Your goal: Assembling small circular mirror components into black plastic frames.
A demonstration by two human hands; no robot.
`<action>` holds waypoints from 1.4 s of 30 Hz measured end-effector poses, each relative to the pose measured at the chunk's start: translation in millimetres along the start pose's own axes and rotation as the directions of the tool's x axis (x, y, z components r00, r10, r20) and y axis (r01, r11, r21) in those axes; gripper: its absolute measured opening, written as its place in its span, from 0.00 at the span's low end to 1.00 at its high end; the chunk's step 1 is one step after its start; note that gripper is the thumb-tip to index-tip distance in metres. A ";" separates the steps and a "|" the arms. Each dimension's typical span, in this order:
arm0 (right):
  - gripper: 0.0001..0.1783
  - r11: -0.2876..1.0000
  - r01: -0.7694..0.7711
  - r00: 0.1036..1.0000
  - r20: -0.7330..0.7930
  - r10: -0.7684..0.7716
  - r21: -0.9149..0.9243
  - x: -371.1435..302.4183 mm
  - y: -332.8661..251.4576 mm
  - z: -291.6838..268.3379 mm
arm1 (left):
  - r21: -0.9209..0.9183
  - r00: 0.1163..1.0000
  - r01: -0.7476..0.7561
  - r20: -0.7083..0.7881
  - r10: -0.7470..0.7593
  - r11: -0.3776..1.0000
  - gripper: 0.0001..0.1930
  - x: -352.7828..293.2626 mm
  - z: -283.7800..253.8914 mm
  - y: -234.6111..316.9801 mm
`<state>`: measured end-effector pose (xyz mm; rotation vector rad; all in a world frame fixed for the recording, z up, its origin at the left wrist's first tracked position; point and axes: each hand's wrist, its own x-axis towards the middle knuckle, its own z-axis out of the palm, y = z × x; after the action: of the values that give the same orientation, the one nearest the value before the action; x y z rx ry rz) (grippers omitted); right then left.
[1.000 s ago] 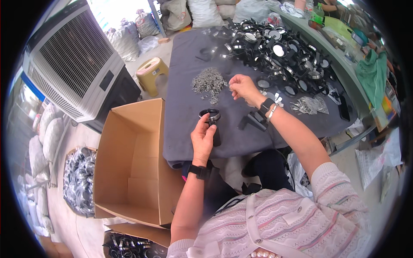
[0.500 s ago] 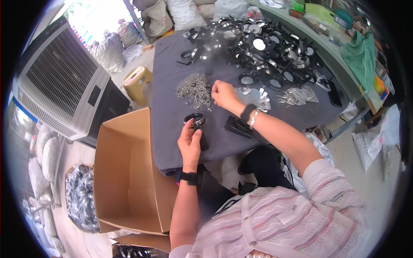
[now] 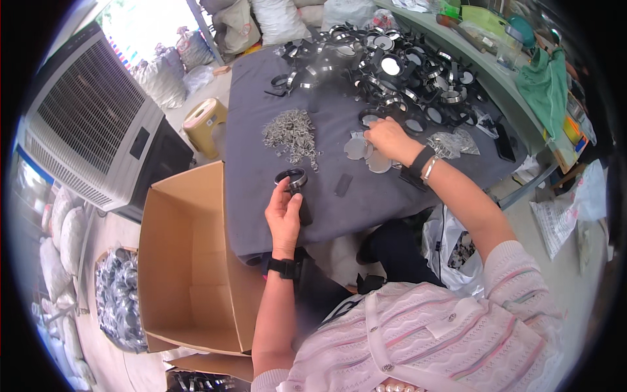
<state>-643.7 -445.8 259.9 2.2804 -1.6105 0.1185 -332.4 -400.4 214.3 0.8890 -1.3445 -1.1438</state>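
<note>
My left hand [image 3: 283, 219] grips a black ring-shaped part [image 3: 299, 184] with a flat black handle, held upright near the table's front edge. The ring's opening faces up, and fingers and thumb close round its lower side. My right hand [image 3: 393, 140] reaches over several thin round grey discs [image 3: 355, 149], fingers bent together and pointing down at them. Whatever sits in its fingertips is hidden. Between the hands a small black rectangular piece [image 3: 343, 184] lies on the grey cloth. Farther left is a heap of small metal clips [image 3: 292, 134].
A large pile of black ringed parts [image 3: 408, 72] covers the table's far side. Beside the discs lies a clear bag of metal pieces [image 3: 460, 142]. An open cardboard box [image 3: 183, 261] stands against the table's left edge, below an air cooler [image 3: 85, 111]. A shelf [image 3: 483, 62] borders the right.
My right hand has moved right, from beside the metal clips to the round discs. My left hand still holds the black ring-shaped part in nearly the same place.
</note>
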 end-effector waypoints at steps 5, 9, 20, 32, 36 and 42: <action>0.05 0.980 0.139 0.989 -0.073 -0.129 0.145 -1.8 -1.4 -10.9 | -0.011 1.000 0.009 -0.028 -0.009 1.000 0.22 -2.7 -0.7 -1.4; 0.05 0.748 -0.011 0.970 -0.173 0.168 0.664 0.1 -33.3 -40.4 | 0.009 0.996 0.077 -0.036 -0.076 0.997 0.24 -2.9 3.0 3.2; 0.03 0.779 0.284 0.853 -0.519 0.061 0.558 36.3 -145.9 -33.3 | 0.039 1.000 0.009 -0.010 -0.009 0.999 0.32 -1.8 2.5 0.4; 0.07 0.772 0.421 0.868 -0.459 -0.189 0.477 33.6 -153.2 -22.7 | 0.039 0.999 0.052 -0.004 -0.052 0.998 0.25 0.4 -1.0 -1.8; 0.07 0.756 0.403 0.874 -0.461 -0.152 0.516 32.8 -153.6 -20.0 | 0.032 0.999 0.053 -0.003 -0.053 0.998 0.23 1.6 -0.6 -3.9; 0.07 0.751 0.395 0.878 -0.458 -0.138 0.530 31.6 -154.2 -23.4 | 0.024 0.998 0.056 0.000 -0.056 0.998 0.21 2.9 -0.4 -2.8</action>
<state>-486.6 -420.9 254.7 2.6847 -1.0986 1.1048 -332.6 -404.0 212.3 0.9486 -1.3442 -1.1729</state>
